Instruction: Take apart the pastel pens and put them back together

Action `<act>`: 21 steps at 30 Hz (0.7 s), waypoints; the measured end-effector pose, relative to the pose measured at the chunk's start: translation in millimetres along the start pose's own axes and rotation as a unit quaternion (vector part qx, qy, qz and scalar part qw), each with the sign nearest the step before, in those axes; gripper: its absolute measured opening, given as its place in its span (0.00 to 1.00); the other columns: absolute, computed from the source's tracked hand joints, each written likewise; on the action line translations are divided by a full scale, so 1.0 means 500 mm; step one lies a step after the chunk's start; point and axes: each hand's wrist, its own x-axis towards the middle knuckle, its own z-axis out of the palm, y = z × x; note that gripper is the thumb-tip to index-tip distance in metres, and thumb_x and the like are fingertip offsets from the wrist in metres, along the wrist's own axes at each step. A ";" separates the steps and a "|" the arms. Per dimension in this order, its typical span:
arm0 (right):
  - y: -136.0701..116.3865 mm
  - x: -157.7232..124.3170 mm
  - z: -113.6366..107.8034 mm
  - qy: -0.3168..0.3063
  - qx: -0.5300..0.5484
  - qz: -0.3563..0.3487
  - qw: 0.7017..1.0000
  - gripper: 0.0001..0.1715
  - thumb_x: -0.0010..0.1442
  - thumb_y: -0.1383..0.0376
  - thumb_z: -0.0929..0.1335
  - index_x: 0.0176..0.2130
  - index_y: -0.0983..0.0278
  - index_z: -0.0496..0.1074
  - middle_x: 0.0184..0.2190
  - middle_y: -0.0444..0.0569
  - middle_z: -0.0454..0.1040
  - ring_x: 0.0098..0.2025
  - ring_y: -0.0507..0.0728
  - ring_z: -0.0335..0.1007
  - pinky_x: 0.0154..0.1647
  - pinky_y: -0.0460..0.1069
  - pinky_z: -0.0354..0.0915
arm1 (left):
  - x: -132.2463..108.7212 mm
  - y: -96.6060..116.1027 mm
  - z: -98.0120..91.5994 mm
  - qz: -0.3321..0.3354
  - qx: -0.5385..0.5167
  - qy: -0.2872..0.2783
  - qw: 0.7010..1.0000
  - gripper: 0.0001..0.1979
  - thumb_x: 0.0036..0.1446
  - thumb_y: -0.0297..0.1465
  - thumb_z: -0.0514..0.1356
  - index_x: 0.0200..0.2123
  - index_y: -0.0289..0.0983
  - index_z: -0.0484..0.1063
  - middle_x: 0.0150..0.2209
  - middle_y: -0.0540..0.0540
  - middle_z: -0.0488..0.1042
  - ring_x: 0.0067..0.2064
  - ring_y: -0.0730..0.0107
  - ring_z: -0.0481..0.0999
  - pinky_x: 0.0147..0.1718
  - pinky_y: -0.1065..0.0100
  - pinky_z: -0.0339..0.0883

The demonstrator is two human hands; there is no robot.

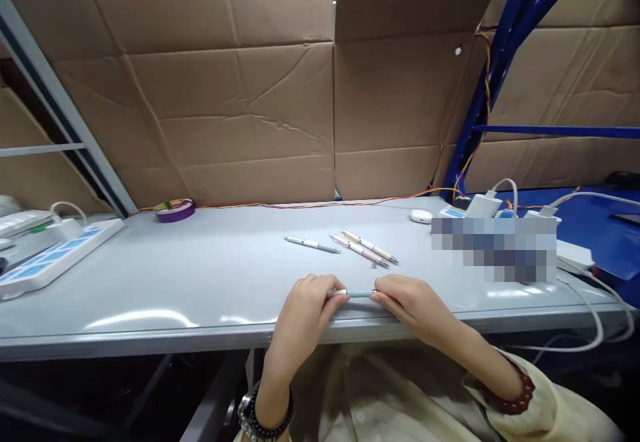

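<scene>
Step in hand: both hands grip one pale blue pen (359, 293) end to end at the near table edge, about 6 o'clock; it looks like a pull-apart or push-together of its two halves, though which cannot be told
Left hand (305, 309): fingers curled shut around the pen's white end; wrist wears a dark bead band and a watch
Right hand (407, 302): fingertips pinched on the opposite end; red bead bracelet at the wrist
Pen: horizontal, spanning the gap between the hands, just above the grey table (200, 275)
Next move calls for: steady opposing grip along the pen's axis; no bending
Nearby: three pens (350, 245) lying loose at 12 o'clock; a white power strip (55, 255) at 9 o'clock; a purple tape roll (175, 209) at 11 o'clock
</scene>
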 end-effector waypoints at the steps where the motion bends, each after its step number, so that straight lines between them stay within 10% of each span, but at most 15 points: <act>1: -0.001 0.000 -0.001 0.001 0.001 0.001 1.000 0.24 0.67 0.57 0.54 0.23 0.62 0.58 0.20 0.42 0.62 0.24 0.52 0.57 0.25 0.46 0.52 | 0.000 -0.001 0.000 0.000 -0.002 0.000 1.000 0.07 0.62 0.32 0.52 0.33 0.40 0.68 0.34 0.51 0.72 0.38 0.65 0.69 0.36 0.66 0.59; 7: -0.012 -0.001 -0.007 0.041 0.060 0.007 0.997 0.10 0.65 0.62 0.59 0.38 0.63 0.65 0.31 0.46 0.71 0.32 0.53 0.67 0.31 0.46 0.60 | 0.001 -0.001 0.000 -0.004 -0.007 -0.004 1.000 0.07 0.63 0.31 0.50 0.33 0.41 0.66 0.35 0.51 0.72 0.38 0.64 0.68 0.37 0.65 0.59; 21: -0.009 -0.001 -0.003 0.004 -0.007 -0.014 1.000 0.22 0.68 0.59 0.52 0.26 0.63 0.61 0.22 0.44 0.64 0.25 0.52 0.59 0.26 0.45 0.53 | -0.001 -0.001 -0.004 -0.027 -0.013 -0.015 0.999 0.06 0.62 0.33 0.53 0.33 0.42 0.67 0.34 0.53 0.71 0.38 0.66 0.68 0.37 0.67 0.59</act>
